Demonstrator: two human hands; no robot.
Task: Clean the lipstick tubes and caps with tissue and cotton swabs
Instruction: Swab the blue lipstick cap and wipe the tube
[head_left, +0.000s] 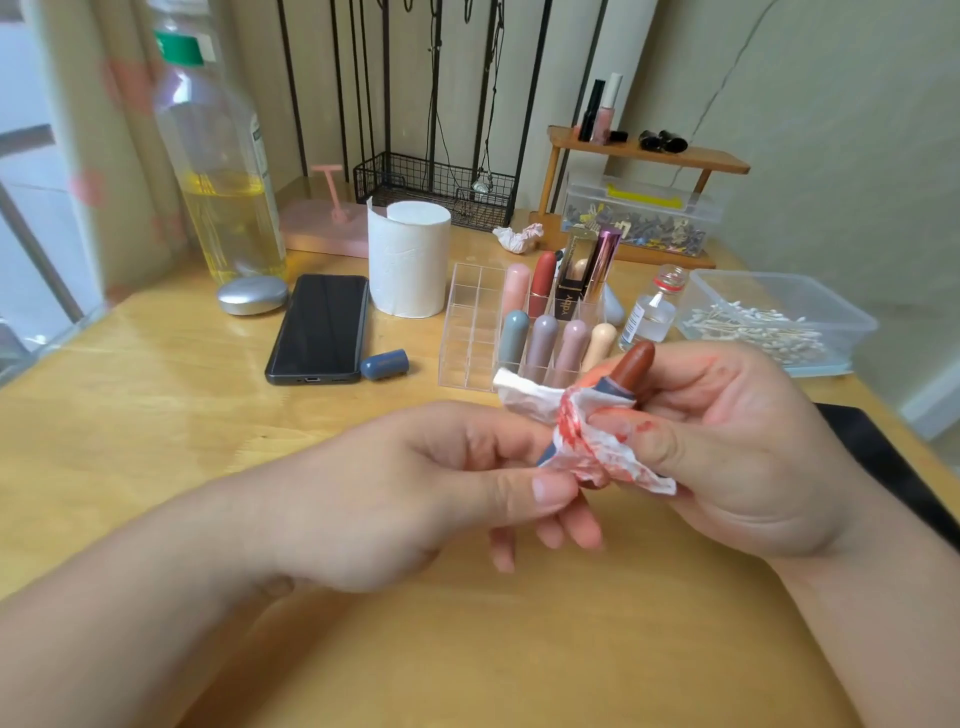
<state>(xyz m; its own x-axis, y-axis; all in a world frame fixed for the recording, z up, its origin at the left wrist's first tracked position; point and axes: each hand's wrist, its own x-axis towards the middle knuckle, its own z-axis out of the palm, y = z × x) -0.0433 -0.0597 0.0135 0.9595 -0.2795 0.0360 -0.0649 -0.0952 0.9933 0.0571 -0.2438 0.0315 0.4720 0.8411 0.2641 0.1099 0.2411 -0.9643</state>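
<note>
An uncapped blue-grey lipstick tube (615, 391) with a brown-red bullet (635, 364) tilts up to the right between my hands. A crumpled tissue (576, 441) stained red is wrapped around its middle. My left hand (441, 493) pinches the tube's lower end and the tissue's edge. My right hand (727, 441) holds the tissue around the tube, thumb on the stained part; red smears mark its fingers. The tube's blue-grey cap (385, 364) lies on the table beside the phone. A clear organizer (467, 332) holds several capped lipsticks.
A tissue roll (408, 260), a black phone (319, 327), a silver oval case (252, 295) and a large bottle of yellow liquid (218, 171) stand at the left. A plastic box of cotton swabs (769, 322), a small glass bottle (652, 312) and a used tissue ball (519, 238) sit behind.
</note>
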